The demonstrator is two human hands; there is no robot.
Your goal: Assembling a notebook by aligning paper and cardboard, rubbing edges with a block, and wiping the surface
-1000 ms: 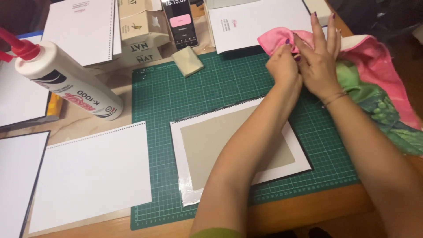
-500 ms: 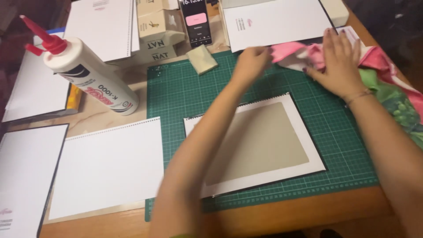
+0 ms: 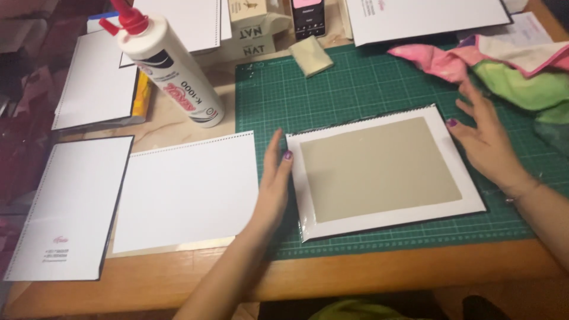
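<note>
A grey board glued on a white sheet with folded white edges [image 3: 379, 169] lies on the green cutting mat [image 3: 355, 89]. My left hand [image 3: 274, 186] rests flat against the board's left edge, fingers straight and together. My right hand [image 3: 489, 142] lies at the board's right edge, fingers spread, thumb touching the corner. Neither hand holds anything. A pink and green cloth [image 3: 504, 68] is bunched on the mat just beyond my right hand.
A white glue bottle with a red nozzle [image 3: 169, 65] lies left of the mat. White perforated sheets [image 3: 184, 189] and black-edged covers [image 3: 68, 207] lie at left. A small beige pad [image 3: 311, 56], small boxes [image 3: 255, 35] and another white cover [image 3: 424, 18] sit at the back.
Both hands left the pink cloth at the back right and came down to the board, one at each side edge. The camera view shifted right.
</note>
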